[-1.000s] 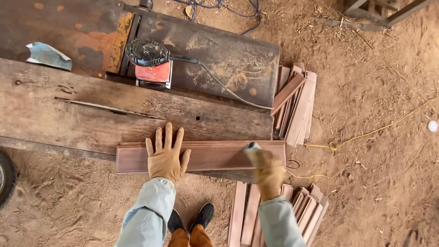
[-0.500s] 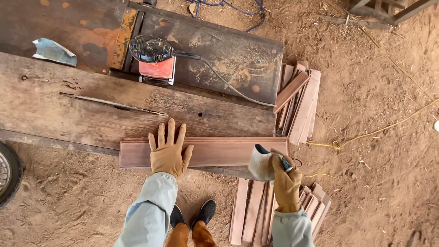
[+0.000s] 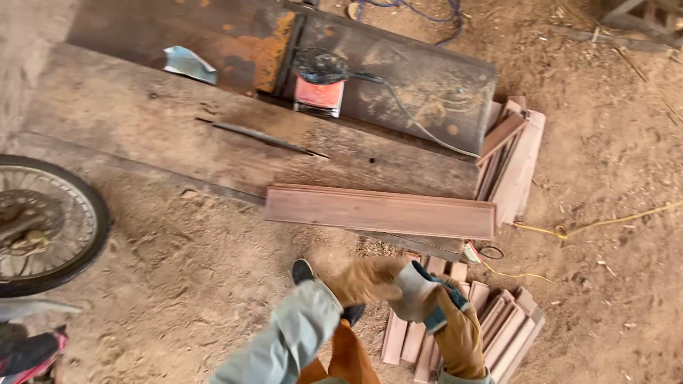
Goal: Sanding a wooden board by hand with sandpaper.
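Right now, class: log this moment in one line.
left hand: on cloth | right hand: holds cloth | plank: on bench, untouched

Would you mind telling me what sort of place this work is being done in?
Probably a rough open-air woodworking yard: a dirt floor strewn with sawdust, stacks of cut wooden slats, and an electric sander resting on a worn plank bench.

The left hand [image 3: 366, 279] and right hand [image 3: 455, 334] are motion-blurred around a folded sheet of sandpaper [image 3: 416, 293] whose grip cannot be made out, the wheel [image 3: 50, 224] runs off the left edge, and both forearms hide part of the lower slat pile [image 3: 498, 323].
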